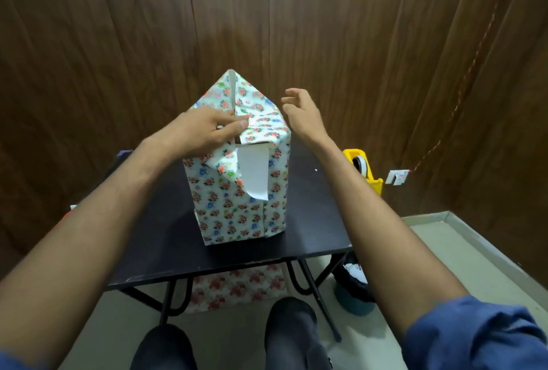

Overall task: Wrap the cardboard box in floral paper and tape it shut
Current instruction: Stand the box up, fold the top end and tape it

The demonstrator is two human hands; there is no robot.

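On the black counter (166, 239), one box (240, 209) wrapped in floral paper (261, 126), standing upright, long axis vertical, top flaps unsealed, far flap pointing up. Two hands: left hand (204, 129) pinching a top flap; right hand (299, 111) beside the box, loosely open, holding nothing. One yellow tape dispenser (363, 169) at right.

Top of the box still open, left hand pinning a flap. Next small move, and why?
Probably bring the right hand onto the upright pointed flap and fold it down. The left hand already pins the side fold on the box, the right is free beside it, and the tape dispenser sits unused.
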